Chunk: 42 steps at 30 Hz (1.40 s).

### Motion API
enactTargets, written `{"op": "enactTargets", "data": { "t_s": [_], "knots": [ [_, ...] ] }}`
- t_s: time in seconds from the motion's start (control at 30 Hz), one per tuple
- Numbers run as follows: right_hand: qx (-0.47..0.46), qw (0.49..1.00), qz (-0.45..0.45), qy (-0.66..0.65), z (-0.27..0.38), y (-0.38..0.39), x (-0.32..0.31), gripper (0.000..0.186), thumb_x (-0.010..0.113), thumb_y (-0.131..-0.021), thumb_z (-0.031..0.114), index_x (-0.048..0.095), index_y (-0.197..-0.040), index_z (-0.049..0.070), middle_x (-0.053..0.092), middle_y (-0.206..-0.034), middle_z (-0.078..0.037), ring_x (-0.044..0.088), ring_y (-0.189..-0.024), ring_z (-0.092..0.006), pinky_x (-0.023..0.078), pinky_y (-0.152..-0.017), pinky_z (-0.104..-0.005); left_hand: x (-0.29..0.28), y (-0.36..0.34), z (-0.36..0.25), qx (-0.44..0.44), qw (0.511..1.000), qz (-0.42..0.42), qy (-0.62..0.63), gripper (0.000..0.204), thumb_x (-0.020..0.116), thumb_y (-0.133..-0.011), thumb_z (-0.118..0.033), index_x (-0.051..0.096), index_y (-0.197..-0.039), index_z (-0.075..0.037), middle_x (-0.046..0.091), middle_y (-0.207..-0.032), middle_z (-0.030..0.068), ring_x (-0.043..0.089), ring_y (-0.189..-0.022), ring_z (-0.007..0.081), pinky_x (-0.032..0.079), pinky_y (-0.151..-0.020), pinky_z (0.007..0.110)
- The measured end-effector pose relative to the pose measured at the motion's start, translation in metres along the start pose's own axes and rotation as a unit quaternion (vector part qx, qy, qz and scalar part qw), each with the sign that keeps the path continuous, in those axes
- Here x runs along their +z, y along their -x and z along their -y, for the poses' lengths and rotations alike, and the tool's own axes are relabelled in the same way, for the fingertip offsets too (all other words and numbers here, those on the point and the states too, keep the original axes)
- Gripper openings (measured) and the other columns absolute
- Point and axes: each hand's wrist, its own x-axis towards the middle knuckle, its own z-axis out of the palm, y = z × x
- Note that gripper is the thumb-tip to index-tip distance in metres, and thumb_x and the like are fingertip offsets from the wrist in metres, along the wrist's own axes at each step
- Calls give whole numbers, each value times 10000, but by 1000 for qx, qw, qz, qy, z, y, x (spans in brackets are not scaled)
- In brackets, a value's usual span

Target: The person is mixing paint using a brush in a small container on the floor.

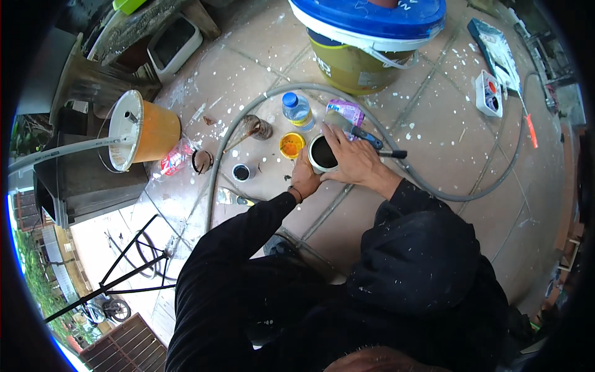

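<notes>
A round white-rimmed can [316, 166] with dark contents stands in front of me on the tiled floor. My left hand [304, 180] grips its near left side. My right hand [356, 160] spans its right side, thumb at the near edge and fingers at the far edge. Beside my right hand lie a paintbrush [361, 132] with a blue and black handle and a black handle end [394, 154]. Just left of the can is a yellow paint tub [292, 146]. Behind it stand a blue-capped plastic bottle [298, 114] and a purple packet [348, 111].
A grey hose [230, 136] loops around these things. Left are a small dark paint pot [242, 173], a jar with a stick [259, 128] and an orange bucket [153, 131]. A large blue-lidded bucket [353, 62] stands far; a paint tray [496, 53] lies far right.
</notes>
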Motion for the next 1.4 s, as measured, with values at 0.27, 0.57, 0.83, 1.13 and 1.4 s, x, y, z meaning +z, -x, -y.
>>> {"op": "enactTargets", "data": {
  "t_s": [0.27, 0.57, 0.83, 1.13, 1.4],
  "knots": [
    [-19, 997, 59, 35, -1, -17, -23, 1051, 893, -677, 455, 422, -1446, -84, 551, -1320, -254, 727, -885, -404, 595, -773, -479, -10, -8, -32, -46, 992, 5, 118, 957, 866, -717, -98, 354, -1525, -81, 486, -1461, 205, 457, -1352, 443, 396, -1150, 487],
    [-41, 995, 38, 83, 34, 17, -195, 1006, 878, -686, 481, 474, -1419, -78, 571, -1289, -250, 739, -798, -345, 611, -670, -422, -72, 4, -119, -451, 734, 117, 494, 689, 600, -1015, -272, 252, -1598, -155, 497, -1518, 170, 530, -1343, 339, 488, -1043, 486],
    [28, 999, -45, -5, 85, 122, -370, 978, 890, -671, 435, 460, -1376, -89, 559, -1223, -226, 719, -623, -266, 569, -527, -357, -195, -31, -318, -303, 805, 109, 498, 593, 323, -1105, -389, 431, -1542, -3, 505, -1538, 135, 477, -1424, 304, 388, -1173, 432],
    [138, 986, -79, -42, 82, 246, -529, 938, 882, -706, 397, 471, -1364, -130, 547, -1223, -247, 728, -820, -296, 594, -569, -328, -303, -96, -579, -31, 928, 333, 166, 1279, 964, -662, -186, 135, -1621, -12, 396, -1580, 242, 456, -1443, 355, 401, -1177, 428],
    [251, 955, -109, -117, 70, 334, -637, 952, 842, -752, 398, 435, -1419, -147, 581, -1179, -238, 726, -722, -296, 580, -525, -349, -263, -143, -693, 84, 886, 345, 298, 1277, 1009, -612, -251, 202, -1574, -17, 417, -1588, 231, 495, -1424, 352, 391, -1195, 418]
  ]
}}
